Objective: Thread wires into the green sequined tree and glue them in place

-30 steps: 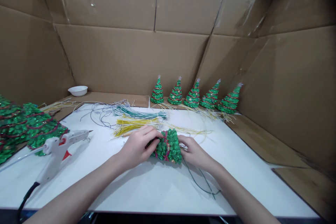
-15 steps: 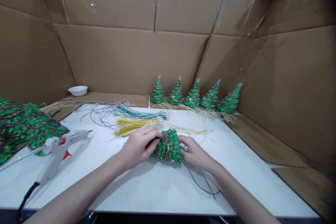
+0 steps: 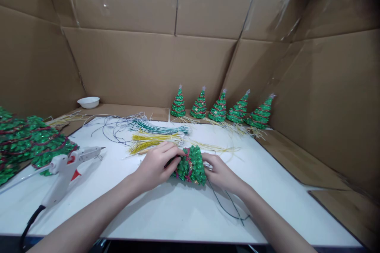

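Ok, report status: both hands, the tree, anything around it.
Left hand and right hand both grip the green tinsel tree, lying sideways on the white table. Dark wire trails from it. Glue gun apart, left.

the small tree lying between the left hand and the right hand is covered in glossy green sequin-like scales with a glittery red strand wound through it, and the five standing trees and the heap of trees at the left have the same sparkling finish. the bench is smooth, matt white, the walls around it are matt brown cardboard with creases and shiny tape strips, and the bowl looks smooth white. the glue gun is smooth white plastic with a red trigger, and the wires have smooth green, yellow and dark coatings.
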Demonstrator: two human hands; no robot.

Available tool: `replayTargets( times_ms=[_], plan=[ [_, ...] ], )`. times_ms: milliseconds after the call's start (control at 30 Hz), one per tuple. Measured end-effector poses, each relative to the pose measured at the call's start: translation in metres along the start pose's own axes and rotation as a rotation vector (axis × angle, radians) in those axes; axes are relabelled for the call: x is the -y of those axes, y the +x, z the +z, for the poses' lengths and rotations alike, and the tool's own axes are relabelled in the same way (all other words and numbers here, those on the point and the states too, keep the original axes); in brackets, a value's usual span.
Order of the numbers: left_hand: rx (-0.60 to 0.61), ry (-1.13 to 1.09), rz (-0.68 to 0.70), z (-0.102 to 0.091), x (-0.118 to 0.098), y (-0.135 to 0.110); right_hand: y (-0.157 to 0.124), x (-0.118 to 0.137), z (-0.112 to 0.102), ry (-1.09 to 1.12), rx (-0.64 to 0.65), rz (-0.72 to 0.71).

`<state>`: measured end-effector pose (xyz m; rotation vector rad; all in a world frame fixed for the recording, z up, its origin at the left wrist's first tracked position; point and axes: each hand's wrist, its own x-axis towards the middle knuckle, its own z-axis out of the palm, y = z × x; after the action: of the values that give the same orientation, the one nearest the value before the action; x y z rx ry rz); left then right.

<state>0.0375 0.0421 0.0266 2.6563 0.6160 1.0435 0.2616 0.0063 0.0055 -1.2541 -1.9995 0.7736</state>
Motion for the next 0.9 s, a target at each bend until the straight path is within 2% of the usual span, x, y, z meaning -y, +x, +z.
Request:
replayTargets(
  times_ms=[900],
  plan=[
    [0.017,-0.001,-0.016,-0.0010,-0.0003,0.0000,-0.0011,0.0042,-0.0019,0.009,0.005,-0.007]
  ],
)
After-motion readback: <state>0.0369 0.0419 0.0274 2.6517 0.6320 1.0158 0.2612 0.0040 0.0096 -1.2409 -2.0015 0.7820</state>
